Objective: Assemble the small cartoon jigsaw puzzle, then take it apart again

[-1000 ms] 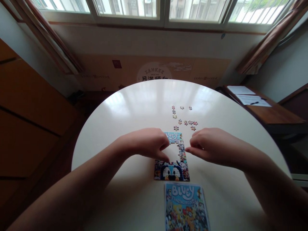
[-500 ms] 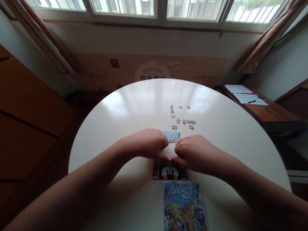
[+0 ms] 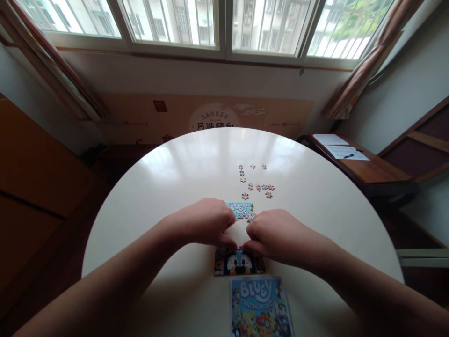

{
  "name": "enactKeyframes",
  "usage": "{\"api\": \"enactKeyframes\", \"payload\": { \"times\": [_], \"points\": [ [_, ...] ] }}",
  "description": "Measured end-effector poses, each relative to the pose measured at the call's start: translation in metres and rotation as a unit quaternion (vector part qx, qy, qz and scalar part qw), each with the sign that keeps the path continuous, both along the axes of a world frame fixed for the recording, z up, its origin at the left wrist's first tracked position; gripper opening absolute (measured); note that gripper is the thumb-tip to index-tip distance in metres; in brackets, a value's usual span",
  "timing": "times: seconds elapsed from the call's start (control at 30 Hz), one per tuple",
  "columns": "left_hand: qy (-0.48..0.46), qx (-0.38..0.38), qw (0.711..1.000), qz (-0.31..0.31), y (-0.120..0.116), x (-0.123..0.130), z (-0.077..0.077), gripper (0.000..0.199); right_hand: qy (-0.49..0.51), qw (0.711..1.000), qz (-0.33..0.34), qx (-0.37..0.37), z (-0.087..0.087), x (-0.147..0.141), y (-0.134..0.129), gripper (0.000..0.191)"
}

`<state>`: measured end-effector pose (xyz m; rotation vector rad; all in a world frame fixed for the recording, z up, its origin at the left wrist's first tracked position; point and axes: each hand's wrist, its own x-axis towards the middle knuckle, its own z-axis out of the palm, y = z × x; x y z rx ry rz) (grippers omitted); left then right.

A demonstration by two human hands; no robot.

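View: head, looking down and forward.
Table (image 3: 140,187): smooth white top, curved rim, glossy light patches toward the far edge.
Puzzle (image 3: 240,265): flat rectangle on the near half, directly under and between the hands; blue lettered strip at the far end, dark band with a blue cartoon face at the near end, knobbed inner edge, bare white gap in the middle.
Left hand (image 3: 212,222): at the left side; fingers curled under, thumb stretched to the near band; whether it pinches a piece, cannot tell.
Right hand (image 3: 277,234): mirrored at the right side; fingers curled, thumb tip just beside the other; anything pinched is hidden.
Pieces (image 3: 264,187): small, knobbed, multicoloured; scattered flat beyond the far end, some in short rows.
Sheet (image 3: 259,309): thin rectangle, blue "Bluey" lettering above crowded cartoon figures; nearest the viewer.
Panel (image 3: 287,112): tan, flat, printed, against the wall.
Desk (image 3: 379,168): brown wood, right side.
Papers (image 3: 345,152): white, flat, a dark pen (image 3: 348,156) on top.
Curtain (image 3: 372,65): striped cloth, gathered in folds.
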<state>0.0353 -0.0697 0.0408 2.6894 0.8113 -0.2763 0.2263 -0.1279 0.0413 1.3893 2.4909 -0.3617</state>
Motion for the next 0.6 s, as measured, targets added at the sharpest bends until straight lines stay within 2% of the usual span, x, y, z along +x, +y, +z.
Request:
{"api": "enactKeyframes", "payload": {
  "times": [0.27, 0.47, 0.53, 0.6],
  "points": [
    [0.010, -0.029, 0.999, 0.011, -0.003, -0.004, 0.007, 0.025, 0.035, 0.999, -0.007, -0.024, 0.004, 0.003, 0.001, 0.030],
    [0.018, -0.040, 0.999, 0.016, -0.005, -0.007, 0.009, 0.027, 0.060, 0.998, 0.002, -0.005, 0.002, 0.015, -0.001, 0.025],
    [0.023, -0.071, 0.997, 0.022, -0.001, -0.010, 0.011, 0.031, 0.077, 0.997, -0.001, 0.000, 0.005, 0.023, 0.002, 0.027],
    [0.015, -0.114, 0.993, 0.038, 0.009, -0.017, 0.012, 0.038, 0.096, 0.995, -0.038, 0.004, 0.009, 0.034, 0.009, 0.033]
  ]
}}
